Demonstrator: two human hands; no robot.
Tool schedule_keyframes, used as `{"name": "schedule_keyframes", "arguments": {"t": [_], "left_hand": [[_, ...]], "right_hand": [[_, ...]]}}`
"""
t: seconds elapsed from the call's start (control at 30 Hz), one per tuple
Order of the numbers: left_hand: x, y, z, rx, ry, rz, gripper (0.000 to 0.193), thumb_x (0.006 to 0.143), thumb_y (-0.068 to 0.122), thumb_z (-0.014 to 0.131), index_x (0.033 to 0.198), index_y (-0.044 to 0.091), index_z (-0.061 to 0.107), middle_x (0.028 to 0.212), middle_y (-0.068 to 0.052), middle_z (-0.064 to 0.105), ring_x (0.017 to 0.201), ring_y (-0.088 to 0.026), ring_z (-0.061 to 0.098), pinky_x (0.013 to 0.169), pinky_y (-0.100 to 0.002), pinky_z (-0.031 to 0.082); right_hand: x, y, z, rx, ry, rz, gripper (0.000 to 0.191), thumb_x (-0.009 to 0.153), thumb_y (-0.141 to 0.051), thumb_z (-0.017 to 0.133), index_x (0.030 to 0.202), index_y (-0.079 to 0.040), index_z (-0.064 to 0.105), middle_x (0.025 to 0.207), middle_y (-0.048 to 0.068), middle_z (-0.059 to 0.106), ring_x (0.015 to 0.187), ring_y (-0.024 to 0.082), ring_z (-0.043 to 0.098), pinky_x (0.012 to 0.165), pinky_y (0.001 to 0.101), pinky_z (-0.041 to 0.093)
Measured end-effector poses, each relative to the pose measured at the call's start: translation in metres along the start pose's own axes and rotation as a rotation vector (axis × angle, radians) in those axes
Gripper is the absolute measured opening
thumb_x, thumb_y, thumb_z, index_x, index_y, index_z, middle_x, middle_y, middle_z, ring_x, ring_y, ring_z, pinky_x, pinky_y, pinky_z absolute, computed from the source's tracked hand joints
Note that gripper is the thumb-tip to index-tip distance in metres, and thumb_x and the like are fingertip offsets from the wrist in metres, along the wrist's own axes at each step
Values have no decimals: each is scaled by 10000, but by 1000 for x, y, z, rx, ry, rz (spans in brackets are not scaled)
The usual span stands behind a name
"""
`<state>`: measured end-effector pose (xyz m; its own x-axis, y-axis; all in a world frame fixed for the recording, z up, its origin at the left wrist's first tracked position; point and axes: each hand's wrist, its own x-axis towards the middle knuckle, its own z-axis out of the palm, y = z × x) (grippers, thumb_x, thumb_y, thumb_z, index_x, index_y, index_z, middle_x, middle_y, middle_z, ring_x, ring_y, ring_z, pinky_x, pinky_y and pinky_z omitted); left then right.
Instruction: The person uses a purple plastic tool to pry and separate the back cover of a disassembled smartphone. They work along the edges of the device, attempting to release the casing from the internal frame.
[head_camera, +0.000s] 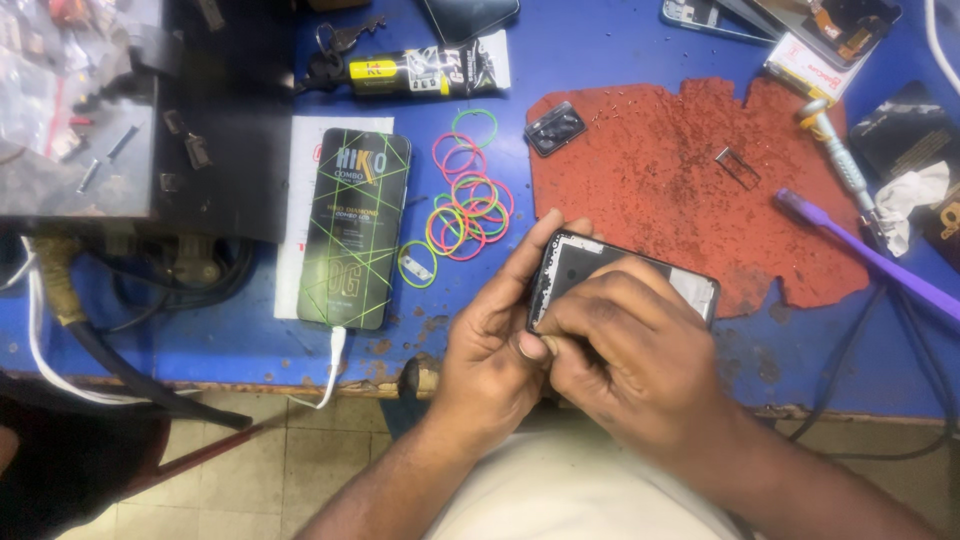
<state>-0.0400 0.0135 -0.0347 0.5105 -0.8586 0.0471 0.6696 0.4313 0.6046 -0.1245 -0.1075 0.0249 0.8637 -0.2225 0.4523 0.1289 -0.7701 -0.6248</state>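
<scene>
My left hand (490, 340) grips the left edge of a black phone frame (580, 262) with its back off, held just above the front edge of a blue table (600, 50). My right hand (625, 350) lies over the frame's lower half, fingers curled on it, thumb pressing near the left edge. The frame's pale inner plate shows above my fingers. Whether a small tool is in my right hand is hidden.
A black phone box (355, 230) lies to the left with a white cable (332, 365). Several coloured rubber bands (465, 195) sit beside it. A worn red mat (670, 170) holds a camera cover (554, 128). A purple tool (860, 250), screwdriver (835, 150) and glue tube (430, 70) lie around.
</scene>
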Motion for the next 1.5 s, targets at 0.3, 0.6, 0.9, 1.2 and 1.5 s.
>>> {"name": "schedule_keyframes", "arguments": {"t": [0.3, 0.6, 0.9, 1.2, 1.5], "left_hand": [[6, -3, -5, -25, -19, 51, 973, 979, 405, 756, 1676, -4, 214, 1666, -173, 374, 1441, -235, 470, 1241, -392, 391], [7, -2, -1, -122, 7, 30, 893, 1063, 555, 526, 1688, 3, 206, 1411, -125, 534, 1339, -213, 533, 1192, -384, 429], [8, 3, 2, -123, 25, -20, 881, 1065, 604, 437, 1681, 12, 221, 1441, -141, 505, 1371, -221, 503, 1189, -389, 421], [8, 1, 0, -44, 38, -1, 849, 1080, 595, 397, 1638, -36, 287, 1458, -141, 510, 1384, -208, 500, 1208, -377, 410], [7, 2, 0, 24, 60, -2, 810, 1099, 572, 346, 1597, -67, 347, 1496, -165, 504, 1369, -220, 512, 1189, -377, 422]], "right_hand": [[12, 3, -5, 6, -31, 47, 189, 815, -42, 816, 947, -38, 682, 881, 82, 676, 819, 248, 668, 722, 358, 532], [27, -12, 9, -80, 102, 167, 143, 848, -38, 787, 969, -26, 713, 886, 99, 688, 785, 224, 690, 683, 328, 544], [27, -14, 14, -78, 111, 157, 140, 853, -33, 776, 974, -21, 708, 859, 96, 676, 767, 226, 671, 669, 338, 532], [25, -13, 15, -76, 102, 139, 128, 858, -21, 755, 976, -18, 706, 896, 100, 685, 807, 238, 674, 705, 349, 534], [25, -8, 11, -62, 67, 75, 161, 838, -2, 737, 992, -18, 694, 929, 99, 686, 846, 253, 677, 760, 361, 543]]}}
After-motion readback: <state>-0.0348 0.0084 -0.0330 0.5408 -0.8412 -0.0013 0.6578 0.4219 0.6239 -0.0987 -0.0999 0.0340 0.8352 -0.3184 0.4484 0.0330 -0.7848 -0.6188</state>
